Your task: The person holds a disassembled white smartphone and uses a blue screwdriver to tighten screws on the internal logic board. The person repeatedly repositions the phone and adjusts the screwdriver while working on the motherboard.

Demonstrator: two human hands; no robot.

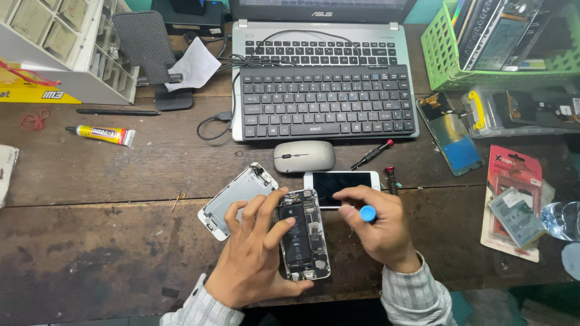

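At a wooden bench (90,181), an opened phone (304,234) lies before a laptop (320,36). The left hand (254,253) grips its frame; the right hand (377,226) clasps a blue-capped screwdriver (367,212). Steady, vertical driver pressure would likely protect tiny screws.

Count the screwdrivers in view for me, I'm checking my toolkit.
3: one with a blue cap in the right hand, a black one with a red tip beside the mouse, and a red-capped one by the white phone. Others may be hidden.
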